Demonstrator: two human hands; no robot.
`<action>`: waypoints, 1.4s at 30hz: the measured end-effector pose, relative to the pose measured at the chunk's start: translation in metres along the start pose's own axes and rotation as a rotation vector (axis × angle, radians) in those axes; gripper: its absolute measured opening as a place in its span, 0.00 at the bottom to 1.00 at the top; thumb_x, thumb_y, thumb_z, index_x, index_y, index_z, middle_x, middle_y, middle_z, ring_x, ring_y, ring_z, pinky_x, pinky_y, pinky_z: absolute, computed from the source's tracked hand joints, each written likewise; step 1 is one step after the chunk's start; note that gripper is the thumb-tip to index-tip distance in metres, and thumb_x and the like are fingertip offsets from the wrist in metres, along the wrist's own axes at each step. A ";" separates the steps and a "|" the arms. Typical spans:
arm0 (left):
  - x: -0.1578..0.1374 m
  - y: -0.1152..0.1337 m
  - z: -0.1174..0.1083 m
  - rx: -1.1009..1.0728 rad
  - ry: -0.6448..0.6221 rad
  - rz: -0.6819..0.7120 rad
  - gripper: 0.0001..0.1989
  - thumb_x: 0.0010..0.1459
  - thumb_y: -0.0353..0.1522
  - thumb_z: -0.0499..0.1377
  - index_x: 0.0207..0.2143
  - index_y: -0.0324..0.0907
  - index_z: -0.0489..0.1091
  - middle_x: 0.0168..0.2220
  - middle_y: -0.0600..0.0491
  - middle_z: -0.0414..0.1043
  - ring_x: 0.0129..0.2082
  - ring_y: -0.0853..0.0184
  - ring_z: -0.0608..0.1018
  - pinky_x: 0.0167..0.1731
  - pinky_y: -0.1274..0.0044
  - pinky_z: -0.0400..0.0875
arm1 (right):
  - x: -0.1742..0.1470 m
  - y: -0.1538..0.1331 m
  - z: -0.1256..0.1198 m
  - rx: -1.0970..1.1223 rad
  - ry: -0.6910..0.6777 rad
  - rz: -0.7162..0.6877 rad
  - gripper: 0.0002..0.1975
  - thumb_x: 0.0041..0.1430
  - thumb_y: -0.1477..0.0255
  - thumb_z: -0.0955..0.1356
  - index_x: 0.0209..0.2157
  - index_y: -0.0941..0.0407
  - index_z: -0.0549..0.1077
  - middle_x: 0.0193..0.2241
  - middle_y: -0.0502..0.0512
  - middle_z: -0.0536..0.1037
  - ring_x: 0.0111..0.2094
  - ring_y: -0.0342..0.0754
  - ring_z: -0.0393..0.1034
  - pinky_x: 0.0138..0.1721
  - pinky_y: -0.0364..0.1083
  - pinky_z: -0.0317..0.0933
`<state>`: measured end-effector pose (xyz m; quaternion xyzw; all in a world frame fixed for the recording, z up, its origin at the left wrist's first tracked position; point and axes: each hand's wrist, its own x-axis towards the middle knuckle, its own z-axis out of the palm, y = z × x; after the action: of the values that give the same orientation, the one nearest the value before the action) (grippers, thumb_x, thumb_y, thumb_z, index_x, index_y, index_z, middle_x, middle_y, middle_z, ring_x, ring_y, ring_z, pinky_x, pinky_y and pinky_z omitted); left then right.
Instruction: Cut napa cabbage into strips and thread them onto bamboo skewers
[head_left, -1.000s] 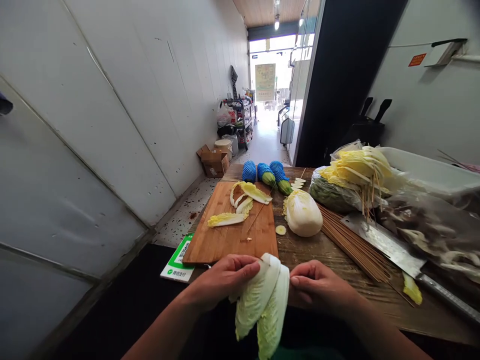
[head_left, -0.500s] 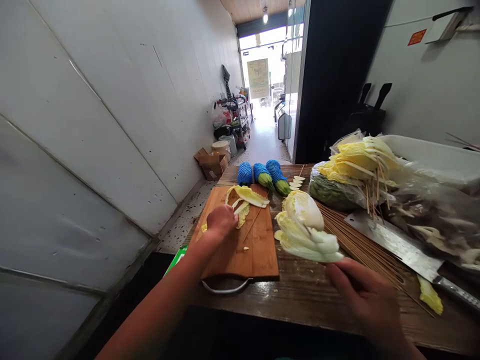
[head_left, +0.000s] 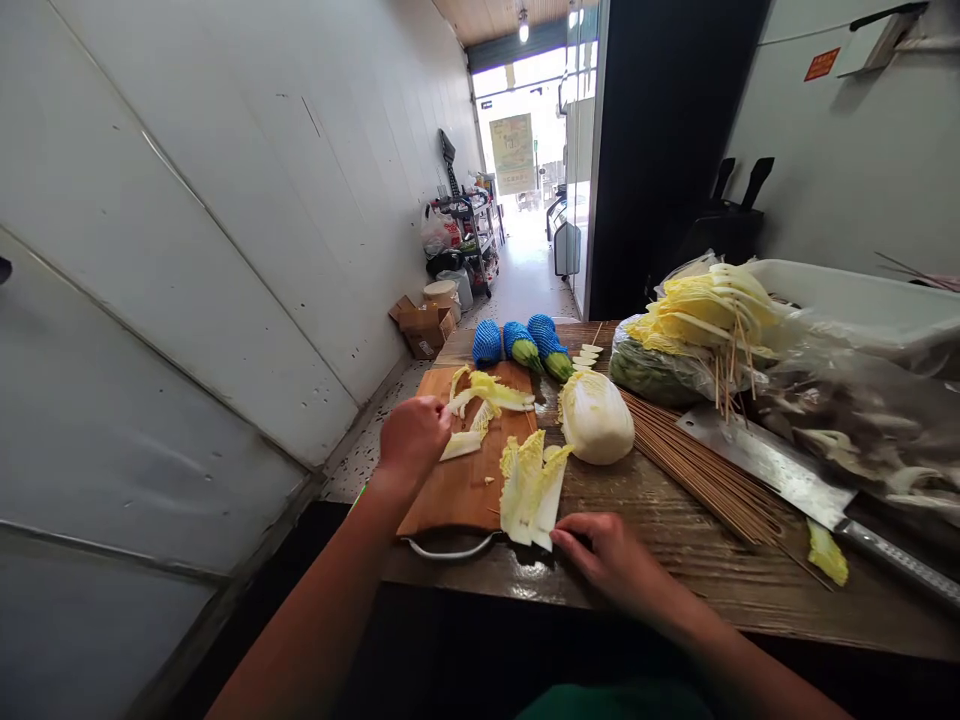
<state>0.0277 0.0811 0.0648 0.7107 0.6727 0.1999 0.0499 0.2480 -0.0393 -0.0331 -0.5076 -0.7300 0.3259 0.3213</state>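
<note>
My left hand [head_left: 415,437] is closed above the left part of the wooden cutting board [head_left: 450,510], its fingertips on the end of a napa cabbage leaf strip [head_left: 466,398]. More pale and yellow cabbage leaf pieces [head_left: 508,397] lie on the board. At the board's front right, my right hand [head_left: 611,552] pinches the lower end of a bunch of cabbage leaves [head_left: 529,490]; any skewer through it is hidden. A head of napa cabbage [head_left: 597,418] rests on the table right of the board, beyond my right hand.
A bundle of bamboo skewers [head_left: 697,465] and a cleaver [head_left: 772,468] lie to the right. Skewered cabbage leaves [head_left: 705,312] sit on a plastic bag of greens [head_left: 649,370]. Net-wrapped green vegetables [head_left: 551,350] line the back. Bagged mushrooms [head_left: 855,430] are at far right.
My right hand has moved left and down with the cabbage leaves, from in front of the cabbage head to the board's edge. My left hand has drawn back slightly left.
</note>
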 end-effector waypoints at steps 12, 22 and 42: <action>-0.116 -0.012 0.043 -1.317 -0.331 -0.644 0.12 0.45 0.32 0.64 0.33 0.33 0.70 0.27 0.48 0.75 0.24 0.70 0.77 0.26 0.81 0.72 | 0.000 -0.006 0.011 0.157 0.055 0.005 0.11 0.56 0.69 0.63 0.32 0.57 0.76 0.29 0.53 0.79 0.31 0.47 0.72 0.33 0.43 0.63; -0.118 -0.008 0.047 -1.430 -0.315 -0.673 0.08 0.49 0.29 0.61 0.32 0.33 0.69 0.26 0.46 0.75 0.24 0.69 0.77 0.24 0.80 0.74 | -0.007 -0.002 0.009 0.057 0.021 -0.006 0.11 0.56 0.68 0.63 0.33 0.55 0.77 0.31 0.54 0.79 0.31 0.48 0.72 0.34 0.44 0.64; -0.118 -0.008 0.049 -1.376 -0.308 -0.671 0.10 0.49 0.29 0.61 0.34 0.31 0.69 0.29 0.41 0.75 0.26 0.66 0.78 0.27 0.79 0.75 | -0.011 0.002 0.004 0.030 0.025 -0.026 0.12 0.57 0.67 0.62 0.34 0.54 0.77 0.32 0.54 0.79 0.32 0.48 0.73 0.33 0.44 0.65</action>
<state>0.0353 -0.0240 -0.0085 0.2980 0.5619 0.4455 0.6301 0.2489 -0.0499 -0.0385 -0.4974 -0.7275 0.3260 0.3422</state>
